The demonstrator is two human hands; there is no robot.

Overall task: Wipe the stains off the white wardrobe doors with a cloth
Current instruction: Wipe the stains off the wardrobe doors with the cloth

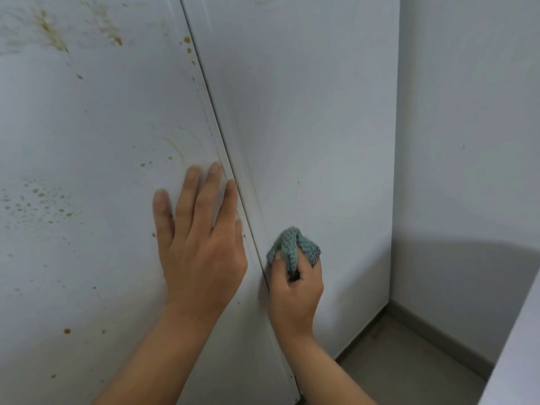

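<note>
The right hand [295, 290] squeezes the green knitted cloth [290, 247] just right of the slanted door gap [211, 112]. Brown stains [54, 39] lie left of the gap, around the flat, open left hand [201, 247].

To my right, pale wall [467, 127] — bluish-white, matte, a few faint specks. Broad soft shadow [467, 273] across its lower part. Grey skirting board [438, 334] along the foot. Floor [394, 375] beige-grey, smooth. White slanted edge [520, 361] at my far right — cannot tell what. Light cool, diffuse, even on the upper wall.
</note>
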